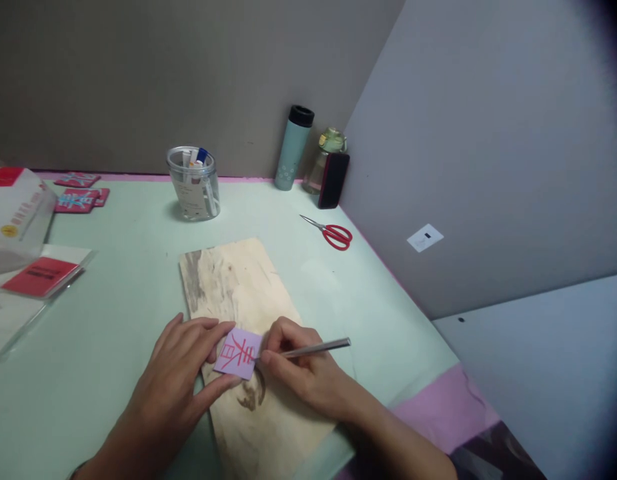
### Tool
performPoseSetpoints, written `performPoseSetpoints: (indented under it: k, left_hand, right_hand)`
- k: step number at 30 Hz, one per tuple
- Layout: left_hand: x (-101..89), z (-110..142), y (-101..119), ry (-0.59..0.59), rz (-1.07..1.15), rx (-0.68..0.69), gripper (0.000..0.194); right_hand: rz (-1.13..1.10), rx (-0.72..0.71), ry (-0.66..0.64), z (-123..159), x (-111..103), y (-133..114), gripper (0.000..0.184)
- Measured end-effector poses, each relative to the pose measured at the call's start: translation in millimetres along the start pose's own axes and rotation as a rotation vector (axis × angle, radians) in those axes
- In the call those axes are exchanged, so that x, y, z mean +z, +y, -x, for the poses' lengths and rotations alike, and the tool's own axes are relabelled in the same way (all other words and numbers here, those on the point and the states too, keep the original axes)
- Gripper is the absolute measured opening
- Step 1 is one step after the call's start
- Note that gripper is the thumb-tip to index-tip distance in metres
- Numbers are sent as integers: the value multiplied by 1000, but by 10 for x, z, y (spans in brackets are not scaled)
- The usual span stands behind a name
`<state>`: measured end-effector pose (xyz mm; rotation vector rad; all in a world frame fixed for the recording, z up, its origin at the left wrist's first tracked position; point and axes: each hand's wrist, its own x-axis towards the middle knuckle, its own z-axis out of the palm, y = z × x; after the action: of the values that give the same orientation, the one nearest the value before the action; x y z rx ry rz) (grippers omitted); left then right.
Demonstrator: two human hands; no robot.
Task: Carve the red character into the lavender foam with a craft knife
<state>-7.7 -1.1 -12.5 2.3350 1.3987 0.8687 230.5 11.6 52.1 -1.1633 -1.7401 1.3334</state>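
Note:
A small purple square (pixel 229 361) with a red-drawn character lies over a wooden board (pixel 238 273). My left hand (pixel 185 353) grips its left side, the thumb at the lower edge and the fingers along the upper left. In my right hand (pixel 301 370) is a slim silver craft knife (pixel 324 347), held like a pen, its handle pointing right. The knife's tip meets the square's right part, beside the red strokes; the blade itself is too small to make out. The fingertips of my right hand are close to the square's right edge.
Red-handled scissors (pixel 337 236) lie beyond the board. Farther back stand a clear jar (pixel 195 193) of pens, a teal tumbler (pixel 292 150), a green-lidded bottle (pixel 315 167) and a dark phone (pixel 334 181). Decorated red squares (pixel 75 201) and a white bag (pixel 18 220) sit left.

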Motion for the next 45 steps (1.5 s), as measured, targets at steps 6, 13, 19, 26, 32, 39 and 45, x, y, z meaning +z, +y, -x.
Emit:
performPoseSetpoints:
  k: [6, 13, 19, 26, 32, 39, 45]
  left_hand:
    - [-10, 7, -11, -28, 4, -4, 56]
    - [-5, 6, -17, -21, 19, 0, 56]
    - [-3, 8, -7, -19, 41, -8, 55]
    - [-3, 6, -10, -27, 23, -6, 55]
    - [-8, -3, 2, -8, 7, 1, 55]
    - [-11, 3, -11, -22, -12, 19, 55]
    - [-2, -6, -8, 0, -15, 19, 56]
  right_hand:
    - [24, -2, 2, 7, 1, -9, 20]
    - [56, -12, 9, 8, 13, -39, 20]
    - [72, -9, -37, -6, -15, -45, 18]
    - [-151, 58, -67, -26, -37, 23, 24]
    - [-94, 11, -22, -29, -20, 23, 23]
    - [32, -7, -9, -8, -6, -25, 18]
    - [-121, 5, -58, -25, -33, 22, 23]
